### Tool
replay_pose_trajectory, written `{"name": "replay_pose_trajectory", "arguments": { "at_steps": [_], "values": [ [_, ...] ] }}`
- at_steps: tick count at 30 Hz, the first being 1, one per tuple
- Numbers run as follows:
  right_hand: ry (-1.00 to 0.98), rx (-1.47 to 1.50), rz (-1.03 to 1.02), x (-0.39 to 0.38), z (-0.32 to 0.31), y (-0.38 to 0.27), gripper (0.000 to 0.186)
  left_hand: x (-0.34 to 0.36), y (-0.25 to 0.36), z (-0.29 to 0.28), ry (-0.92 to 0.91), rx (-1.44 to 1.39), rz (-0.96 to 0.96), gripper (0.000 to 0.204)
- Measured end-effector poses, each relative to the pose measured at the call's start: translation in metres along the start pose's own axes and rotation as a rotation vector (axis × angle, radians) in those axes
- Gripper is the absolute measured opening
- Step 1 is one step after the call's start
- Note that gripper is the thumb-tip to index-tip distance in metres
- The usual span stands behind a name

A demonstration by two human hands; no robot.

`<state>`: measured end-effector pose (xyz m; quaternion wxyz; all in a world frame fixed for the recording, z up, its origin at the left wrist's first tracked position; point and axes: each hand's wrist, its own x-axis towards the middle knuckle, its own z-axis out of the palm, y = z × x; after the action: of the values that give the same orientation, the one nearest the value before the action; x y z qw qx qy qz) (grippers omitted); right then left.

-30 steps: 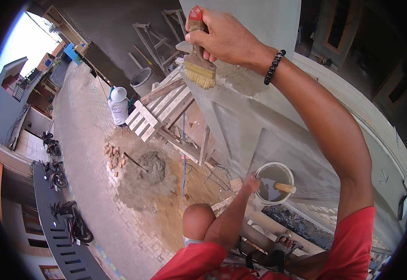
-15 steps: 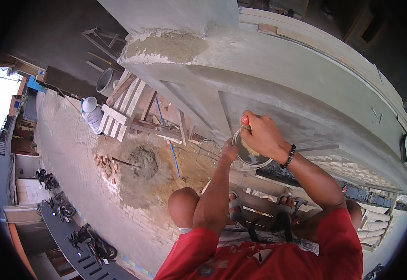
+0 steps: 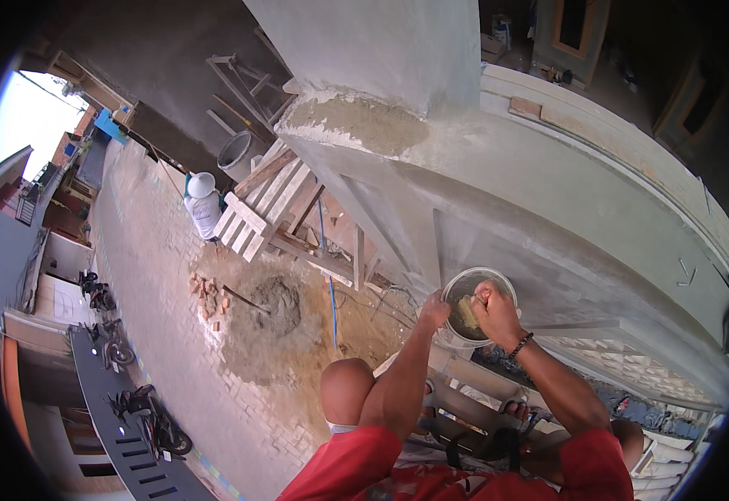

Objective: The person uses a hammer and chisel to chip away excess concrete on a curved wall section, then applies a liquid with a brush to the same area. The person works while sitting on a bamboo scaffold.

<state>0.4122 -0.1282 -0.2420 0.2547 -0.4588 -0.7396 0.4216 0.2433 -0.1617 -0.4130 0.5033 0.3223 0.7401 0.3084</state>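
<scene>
A pale, round pail [image 3: 483, 272] with greyish liquid in it is in front of me, close to the grey plastered wall. My left hand [image 3: 435, 310] is closed on the left side of its rim. Inside the pail's mouth, my right hand [image 3: 496, 314] holds a brush [image 3: 466, 311] with pale yellowish bristles pointing down and left. The fingers cover the brush's handle, and how deep the bristles sit is hard to make out.
A plastered ledge [image 3: 565, 175] curves above the pail. Wooden scaffolding [image 3: 264, 209] stands at the left, with a person in a pale conical hat [image 3: 202, 185] beside it. Below are a wet mortar heap [image 3: 277, 307], broken bricks [image 3: 206, 296] and parked motorbikes [image 3: 156, 426]. Planks [image 3: 465, 388] lie under my feet.
My right hand has lowered the brush from the pail's rim into its mouth. The left hand keeps its grip on the rim. The whole view has shifted, so the surroundings appear further right.
</scene>
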Motion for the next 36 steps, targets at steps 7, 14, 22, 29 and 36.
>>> {"name": "replay_pose_trajectory", "arguments": {
  "at_steps": [7, 14, 22, 29, 36],
  "values": [
    [0.077, 0.057, -0.136, -0.009, -0.057, -0.086, 0.015, 0.002, 0.001, 0.007, -0.108, -0.14, 0.004, 0.051],
    [0.309, 0.235, -0.592, 0.068, -0.12, -0.252, 0.013, -0.014, 0.026, 0.009, -0.062, -0.172, -0.059, 0.045],
    [0.096, -0.251, -0.812, 0.222, -0.072, -0.296, 0.013, -0.015, 0.035, 0.008, -0.052, -0.091, -0.032, 0.041],
    [-0.015, -0.167, -0.912, 0.23, -0.068, -0.326, 0.011, -0.024, 0.042, 0.004, -0.066, -0.077, -0.052, 0.044],
    [-0.177, -0.15, -0.929, 0.235, -0.056, -0.34, 0.006, -0.023, 0.038, 0.002, -0.07, -0.06, -0.06, 0.045]
  ]
}}
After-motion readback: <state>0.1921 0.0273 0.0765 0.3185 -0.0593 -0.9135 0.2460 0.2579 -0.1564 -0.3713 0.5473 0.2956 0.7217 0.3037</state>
